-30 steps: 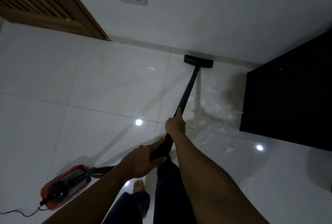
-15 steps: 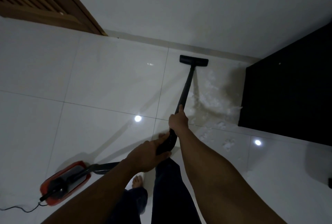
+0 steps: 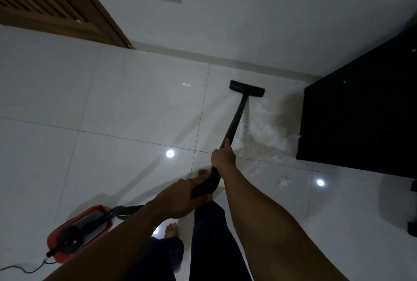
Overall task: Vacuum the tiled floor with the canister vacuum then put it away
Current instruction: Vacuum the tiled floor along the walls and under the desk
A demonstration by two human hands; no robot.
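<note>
Gripping wand (image 3: pixel 235 120) in right hand (image 3: pixel 222 156), handle (image 3: pixel 206 185) in left hand (image 3: pixel 180 201), fingers (image 3: pixel 226 143) curled round both. Resting floor head (image 3: pixel 247 88) on tiled floor (image 3: pixel 135 104) beside white fluff (image 3: pixel 264 127).

L grip (image 3: pixel 180 199) + R grip (image 3: pixel 223 156) on wand (image 3: pixel 234 120) | nozzle (image 3: pixel 247 88) nr fluff (image 3: pixel 264 129)

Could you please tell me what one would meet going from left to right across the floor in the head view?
Red vacuum canister → left hand → right hand → white fluff → black cabinet.
</note>
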